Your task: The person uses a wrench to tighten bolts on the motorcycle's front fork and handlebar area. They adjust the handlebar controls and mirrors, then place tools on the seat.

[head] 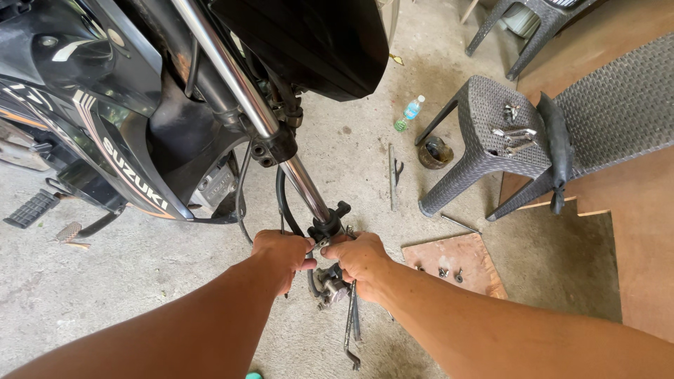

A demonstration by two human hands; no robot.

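Both hands – left hand (282, 254), right hand (360, 260) – each grip closed around the fork leg (309, 184) foot

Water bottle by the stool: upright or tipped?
Tipped. The water bottle lies on its side on the concrete floor, cap pointing away from the stool.

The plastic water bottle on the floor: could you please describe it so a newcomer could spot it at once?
Start at the grey woven stool holding metal tools. On the concrete floor just left of it lies the plastic water bottle. Unlike the dark round tin nearby, it is clear, with a blue label and white cap.
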